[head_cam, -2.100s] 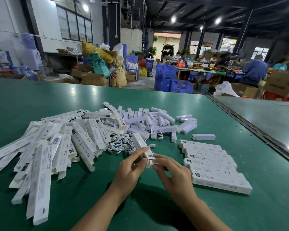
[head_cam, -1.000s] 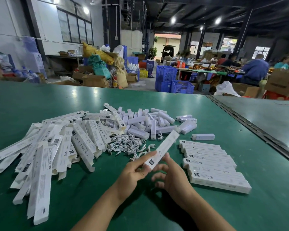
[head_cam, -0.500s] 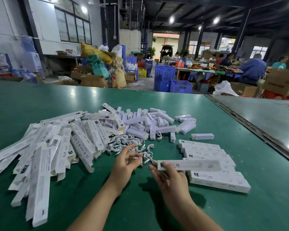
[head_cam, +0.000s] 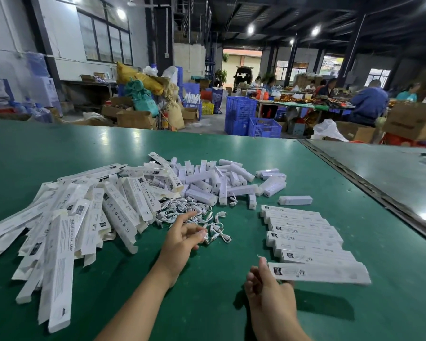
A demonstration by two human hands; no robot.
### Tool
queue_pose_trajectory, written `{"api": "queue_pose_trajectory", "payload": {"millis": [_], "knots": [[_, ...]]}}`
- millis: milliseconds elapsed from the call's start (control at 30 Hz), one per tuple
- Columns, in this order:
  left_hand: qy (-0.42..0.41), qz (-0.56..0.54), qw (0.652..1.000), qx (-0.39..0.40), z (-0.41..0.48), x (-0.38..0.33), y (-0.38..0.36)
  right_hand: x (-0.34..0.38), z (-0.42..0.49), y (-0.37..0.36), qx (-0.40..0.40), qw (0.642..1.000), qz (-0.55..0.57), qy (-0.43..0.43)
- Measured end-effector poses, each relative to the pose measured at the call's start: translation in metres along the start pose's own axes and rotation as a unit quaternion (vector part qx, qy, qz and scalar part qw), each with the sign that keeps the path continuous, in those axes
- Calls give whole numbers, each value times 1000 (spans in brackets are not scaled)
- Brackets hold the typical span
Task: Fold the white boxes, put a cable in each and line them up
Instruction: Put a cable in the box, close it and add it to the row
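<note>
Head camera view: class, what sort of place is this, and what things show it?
Probably a factory packing workshop: a long green table heaped with flat white boxes and cables, blue crates and cardboard cartons on the floor behind, and workers seated at another bench.

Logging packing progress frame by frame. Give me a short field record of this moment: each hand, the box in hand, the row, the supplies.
left hand: at the pile of short white cables, fingers curled; grip too blurred to tell
right hand: grips one end of the long folded white cardboard box
held box: at the near end of the row of folded white boxes
supplies: flat white box blanks heaped on the left of the green table
</note>
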State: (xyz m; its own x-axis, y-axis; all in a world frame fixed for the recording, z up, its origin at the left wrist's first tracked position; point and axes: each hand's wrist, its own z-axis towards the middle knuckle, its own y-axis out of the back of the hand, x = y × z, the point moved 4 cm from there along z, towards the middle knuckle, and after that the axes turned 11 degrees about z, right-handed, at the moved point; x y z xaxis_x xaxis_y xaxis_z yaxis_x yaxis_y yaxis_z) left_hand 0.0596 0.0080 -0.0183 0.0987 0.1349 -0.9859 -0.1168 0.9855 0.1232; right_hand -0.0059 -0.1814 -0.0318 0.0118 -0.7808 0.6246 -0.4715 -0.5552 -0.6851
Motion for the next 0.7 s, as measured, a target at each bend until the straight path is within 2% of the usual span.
{"api": "queue_pose_trajectory", "payload": {"millis": [133,200,533,700], "knots": [[2,-11,1000,-1,0,0,0,14,-3,-2,-16,997,48,-63],[1,-12,1000,-3,0,0,0,21,-1,-1,-13,995,36,-88],[1,-14,1000,-8,0,1,1,39,10,-1,22,976,-98,-194],[2,-15,1000,-8,0,2,1,41,8,3,93,950,-227,-191]]}}
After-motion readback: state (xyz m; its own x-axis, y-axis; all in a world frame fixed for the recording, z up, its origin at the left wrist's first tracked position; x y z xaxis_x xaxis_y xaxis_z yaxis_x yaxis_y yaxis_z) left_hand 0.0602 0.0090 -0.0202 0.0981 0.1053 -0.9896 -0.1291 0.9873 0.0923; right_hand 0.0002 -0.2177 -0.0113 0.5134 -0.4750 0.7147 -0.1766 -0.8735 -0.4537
